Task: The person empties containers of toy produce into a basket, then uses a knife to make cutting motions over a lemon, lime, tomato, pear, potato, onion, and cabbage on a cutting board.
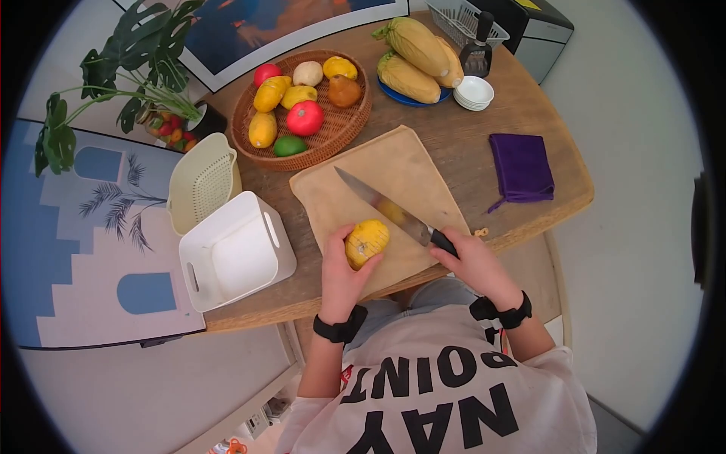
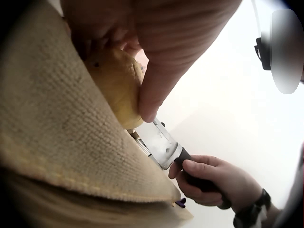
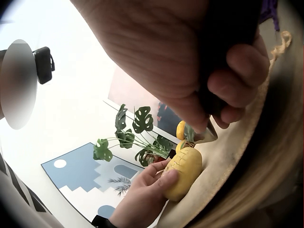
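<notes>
Scoring step, I'd judge: my left hand point(image 1: 342, 274) curls round yellow fruit point(image 1: 369, 240), right hand point(image 1: 478, 265) grips knife point(image 1: 408, 222) beside it; next cut wants fruit steady.

lined yellow fruit point(image 1: 367, 240) near black-handled knife point(image 1: 404, 221)

Through the head view I read bold black capitals point(image 1: 488, 416) on the pale fabric short-sleeved shirt point(image 1: 439, 386), on the body side of the left hand point(image 1: 342, 268) and the right hand point(image 1: 480, 265). They stand upside down to me: NAY on one line, and POINT on the line nearer the hands, its P partly lost in folds. Far beyond the right hand, a flat yellow label point(image 1: 527, 4) on a boxy black-and-grey appliance point(image 1: 546, 34) is too small for me to read.
</notes>
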{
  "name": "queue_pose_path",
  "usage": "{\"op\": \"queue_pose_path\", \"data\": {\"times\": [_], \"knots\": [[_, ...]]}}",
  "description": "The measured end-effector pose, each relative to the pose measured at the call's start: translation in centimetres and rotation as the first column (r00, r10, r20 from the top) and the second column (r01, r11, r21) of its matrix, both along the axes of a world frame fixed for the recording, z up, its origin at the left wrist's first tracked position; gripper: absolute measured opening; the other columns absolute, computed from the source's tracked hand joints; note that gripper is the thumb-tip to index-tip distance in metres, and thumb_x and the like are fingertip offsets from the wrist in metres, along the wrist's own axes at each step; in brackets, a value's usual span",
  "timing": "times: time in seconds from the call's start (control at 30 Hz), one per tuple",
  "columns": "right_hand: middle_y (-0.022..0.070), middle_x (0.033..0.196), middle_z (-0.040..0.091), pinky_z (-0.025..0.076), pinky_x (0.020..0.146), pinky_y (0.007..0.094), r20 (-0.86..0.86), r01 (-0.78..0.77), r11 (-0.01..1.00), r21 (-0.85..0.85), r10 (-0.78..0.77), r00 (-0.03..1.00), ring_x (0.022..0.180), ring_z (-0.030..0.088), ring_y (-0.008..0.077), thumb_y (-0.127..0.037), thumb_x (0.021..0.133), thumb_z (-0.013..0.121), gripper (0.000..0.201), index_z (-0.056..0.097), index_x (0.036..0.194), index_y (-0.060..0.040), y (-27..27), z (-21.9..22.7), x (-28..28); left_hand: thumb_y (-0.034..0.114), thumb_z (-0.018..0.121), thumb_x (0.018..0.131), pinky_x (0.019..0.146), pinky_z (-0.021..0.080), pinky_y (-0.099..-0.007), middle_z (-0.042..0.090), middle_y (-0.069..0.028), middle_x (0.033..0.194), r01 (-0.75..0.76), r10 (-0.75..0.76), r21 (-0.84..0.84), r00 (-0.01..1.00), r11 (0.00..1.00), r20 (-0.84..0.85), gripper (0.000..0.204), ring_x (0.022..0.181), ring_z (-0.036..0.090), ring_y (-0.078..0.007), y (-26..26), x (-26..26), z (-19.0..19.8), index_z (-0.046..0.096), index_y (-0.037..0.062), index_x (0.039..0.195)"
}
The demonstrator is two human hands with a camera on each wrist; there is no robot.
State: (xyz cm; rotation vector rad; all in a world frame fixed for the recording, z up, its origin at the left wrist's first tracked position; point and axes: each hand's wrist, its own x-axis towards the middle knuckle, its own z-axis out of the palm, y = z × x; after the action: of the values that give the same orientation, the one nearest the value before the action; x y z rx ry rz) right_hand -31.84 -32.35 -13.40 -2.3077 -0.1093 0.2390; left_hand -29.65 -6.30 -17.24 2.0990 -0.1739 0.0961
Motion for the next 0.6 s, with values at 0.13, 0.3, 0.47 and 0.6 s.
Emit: {"op": "queue_pose_path", "data": {"times": [0.13, 0.3, 0.47, 0.6], "knots": [[0.0218, 0.087, 0.068, 0.052, 0.069, 0.0510, 0.039, 0.025, 0.999, -0.045, -0.023, 0.999, 0.085, 0.066, 0.0449, -0.030, 0.098, 0.066, 0.029, 0.057, 0.103, -0.0030, 0.4, 0.8, 0.4, 0.008, 0.086, 0.075, 0.101, 0.049, -0.0386, 0.060, -0.0167, 0.124, 0.027, -0.050, 0.180, 0.991, 0.983, 0.126, 0.065, 0.115, 0.061, -0.0324, -0.3, 0.1, 0.5, 0.053, 0.0016, 0.131], [0.0208, 0.083, 0.068, 0.051, 0.069, 0.0525, 0.103, 0.046, 0.996, -0.075, -0.038, 0.994, 0.083, 0.066, 0.0447, -0.028, 0.098, 0.065, 0.026, 0.056, 0.102, -0.0039, 1.0, 0.7, 1.0, 0.007, 0.084, 0.074, 0.101, 0.048, -0.0401, 0.060, -0.0183, 0.123, 0.026, -0.036, 0.071, 0.989, 0.997, 0.146, 0.065, 0.114, 0.060, -0.0352, -0.7, 0.2, 0.0, 0.053, 0.0011, 0.131], [0.0219, 0.092, 0.066, 0.051, 0.072, 0.0530, 0.074, 0.052, 0.995, -0.081, -0.046, 0.996, 0.086, 0.066, 0.0433, -0.017, 0.096, 0.063, 0.017, 0.054, 0.101, -0.0029, 1.8, 0.3, 1.4, 0.007, 0.080, 0.076, 0.102, 0.046, -0.0433, 0.058, -0.0185, 0.127, -0.079, 0.072, 0.062, 0.990, 0.995, 0.118, 0.063, 0.117, 0.058, -0.0381, -1.2, 0.8, 1.6, 0.053, 0.0009, 0.132], [0.0197, 0.101, 0.066, 0.053, 0.075, 0.0516, 0.192, 0.022, 0.995, -0.099, -0.002, 0.981, 0.089, 0.067, 0.0417, -0.011, 0.093, 0.061, 0.021, 0.055, 0.112, -0.0044, 2.7, 0.4, 1.4, 0.005, 0.078, 0.076, 0.104, 0.045, -0.0445, 0.057, -0.0168, 0.128, -0.033, -0.100, 0.487, 0.964, 0.873, 0.245, 0.059, 0.118, 0.055, -0.0396, -1.8, 2.4, 2.0, 0.055, 0.0027, 0.131]]}}
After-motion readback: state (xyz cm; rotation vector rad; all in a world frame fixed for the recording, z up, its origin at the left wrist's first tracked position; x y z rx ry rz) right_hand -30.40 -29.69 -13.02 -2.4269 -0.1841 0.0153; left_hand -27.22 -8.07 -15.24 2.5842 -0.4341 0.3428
